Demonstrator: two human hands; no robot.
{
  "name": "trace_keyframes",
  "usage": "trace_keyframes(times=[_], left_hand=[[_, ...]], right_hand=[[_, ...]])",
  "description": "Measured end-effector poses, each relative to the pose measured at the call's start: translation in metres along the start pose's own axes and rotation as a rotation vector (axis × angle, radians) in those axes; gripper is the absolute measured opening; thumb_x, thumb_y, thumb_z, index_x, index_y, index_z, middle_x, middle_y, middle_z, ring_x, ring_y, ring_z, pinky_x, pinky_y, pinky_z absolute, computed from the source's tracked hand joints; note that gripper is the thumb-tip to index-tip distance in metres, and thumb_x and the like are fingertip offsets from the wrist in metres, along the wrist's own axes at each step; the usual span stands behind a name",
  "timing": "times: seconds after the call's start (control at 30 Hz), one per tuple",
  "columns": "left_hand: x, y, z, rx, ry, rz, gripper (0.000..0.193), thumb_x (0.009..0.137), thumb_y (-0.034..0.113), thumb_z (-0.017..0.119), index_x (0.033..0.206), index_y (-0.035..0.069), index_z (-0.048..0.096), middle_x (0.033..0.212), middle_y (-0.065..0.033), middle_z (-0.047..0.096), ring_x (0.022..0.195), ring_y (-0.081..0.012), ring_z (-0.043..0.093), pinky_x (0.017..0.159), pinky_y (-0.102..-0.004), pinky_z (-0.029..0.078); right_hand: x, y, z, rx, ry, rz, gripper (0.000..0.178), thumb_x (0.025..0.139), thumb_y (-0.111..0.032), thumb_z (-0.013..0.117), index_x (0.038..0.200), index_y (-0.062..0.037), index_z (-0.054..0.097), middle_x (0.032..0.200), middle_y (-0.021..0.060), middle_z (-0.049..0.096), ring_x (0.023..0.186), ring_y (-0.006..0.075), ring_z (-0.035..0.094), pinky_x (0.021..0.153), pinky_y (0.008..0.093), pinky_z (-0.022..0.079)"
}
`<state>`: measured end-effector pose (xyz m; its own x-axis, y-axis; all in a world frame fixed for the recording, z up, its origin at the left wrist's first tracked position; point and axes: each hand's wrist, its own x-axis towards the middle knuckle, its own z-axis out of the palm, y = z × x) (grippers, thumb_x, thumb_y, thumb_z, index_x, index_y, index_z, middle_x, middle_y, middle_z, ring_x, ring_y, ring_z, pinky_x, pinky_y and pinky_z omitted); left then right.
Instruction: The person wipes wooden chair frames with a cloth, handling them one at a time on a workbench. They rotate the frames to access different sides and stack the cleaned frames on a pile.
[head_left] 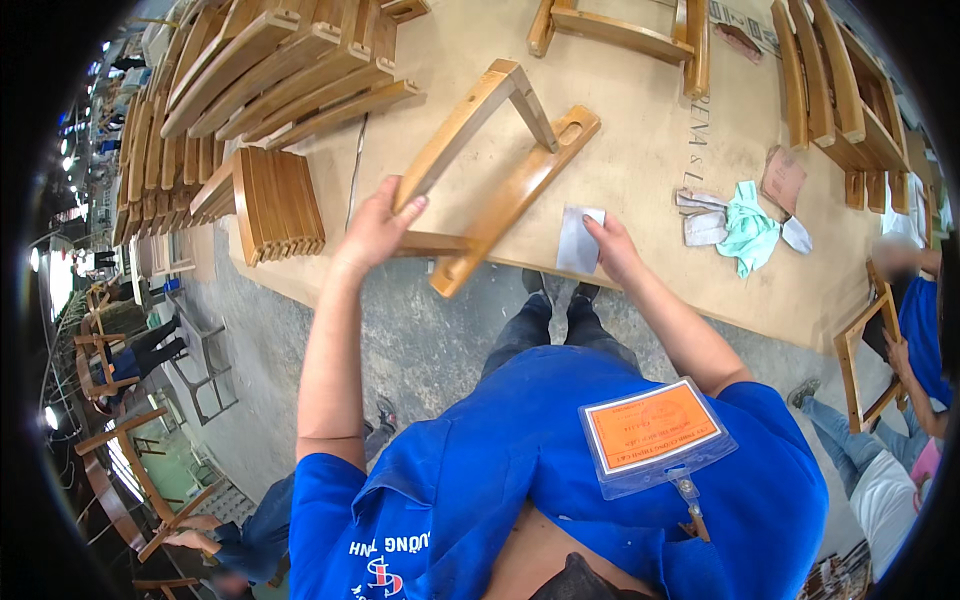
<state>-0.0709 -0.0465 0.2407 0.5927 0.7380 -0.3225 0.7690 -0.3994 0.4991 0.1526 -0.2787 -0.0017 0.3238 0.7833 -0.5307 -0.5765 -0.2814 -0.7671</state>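
Observation:
My left hand is closed round the near end of a rail on a wooden frame. The frame is brown, smooth and four-sided, and it is tilted over the table's near edge. Its right-hand rail has rounded ends with an oblong slot near each. In my right hand a small pale grey sheet, which looks like sandpaper, is pinched between thumb and fingers. The sheet is held just right of the frame, apart from it, at the table's edge.
Stacked wooden frames and a bundle of wooden pieces stand at the left. More frames are at the far right. A mint-green cloth and brown scraps lie on the table. Co-workers handle frames on both sides.

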Motion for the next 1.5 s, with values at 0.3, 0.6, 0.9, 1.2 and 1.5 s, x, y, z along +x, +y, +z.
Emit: trace_keyframes(times=[0.3,0.6,0.9,1.2,1.5], left_hand=[[-0.009,0.056,0.051,-0.207,0.039,-0.009,0.039,0.09,0.031,0.062,0.105,-0.003,0.053,0.085,-0.0223,0.062,0.082,-0.0295,0.062,0.075,-0.0387,0.047],[-0.007,0.051,0.051,-0.312,0.046,-0.014,0.032,0.091,0.022,0.063,0.109,-0.004,0.055,0.084,-0.0106,0.061,0.078,-0.0173,0.055,0.073,-0.0329,0.046],[0.001,0.036,0.043,-0.451,0.026,-0.055,0.028,0.092,0.02,0.063,0.11,0.0,0.055,0.074,0.0013,0.049,0.061,-0.006,0.041,0.053,-0.0244,0.036],[0.002,0.038,0.043,-0.399,0.035,-0.051,0.033,0.091,0.022,0.064,0.111,-0.003,0.055,0.081,-0.0046,0.058,0.071,-0.0113,0.051,0.064,-0.0271,0.044],[0.001,0.036,0.046,-0.424,-0.005,-0.095,0.035,0.09,0.023,0.064,0.111,-0.004,0.055,0.087,-0.0096,0.062,0.082,-0.0167,0.056,0.076,-0.0313,0.046]], right_hand=[[0.086,-0.068,0.021,-1.505,0.058,-0.474,0.041,0.086,-0.013,0.057,0.126,-0.0132,0.053,0.134,0.0056,0.051,0.118,0.0317,0.05,0.098,0.0489,0.042],[0.098,-0.036,-0.019,-1.806,-0.062,-0.596,0.059,0.089,-0.021,0.053,0.145,-0.031,0.036,0.151,-0.0118,0.031,0.117,0.0282,0.045,0.098,0.0668,0.031],[0.069,-0.011,0.011,-1.809,-0.343,-0.601,0.066,0.087,-0.013,0.048,0.149,-0.0275,0.03,0.153,-0.0046,0.032,0.119,0.0334,0.045,0.104,0.0609,0.03],[0.095,-0.049,0.014,-1.813,-0.116,-0.322,0.069,0.086,-0.01,0.049,0.149,-0.0264,0.028,0.155,-0.0033,0.027,0.119,0.0378,0.045,0.105,0.0662,0.025],[0.091,-0.053,0.027,-1.985,0.017,-0.309,0.071,0.089,-0.018,0.047,0.153,-0.0273,0.018,0.157,-0.005,0.021,0.124,0.0378,0.041,0.109,0.0668,0.013]])
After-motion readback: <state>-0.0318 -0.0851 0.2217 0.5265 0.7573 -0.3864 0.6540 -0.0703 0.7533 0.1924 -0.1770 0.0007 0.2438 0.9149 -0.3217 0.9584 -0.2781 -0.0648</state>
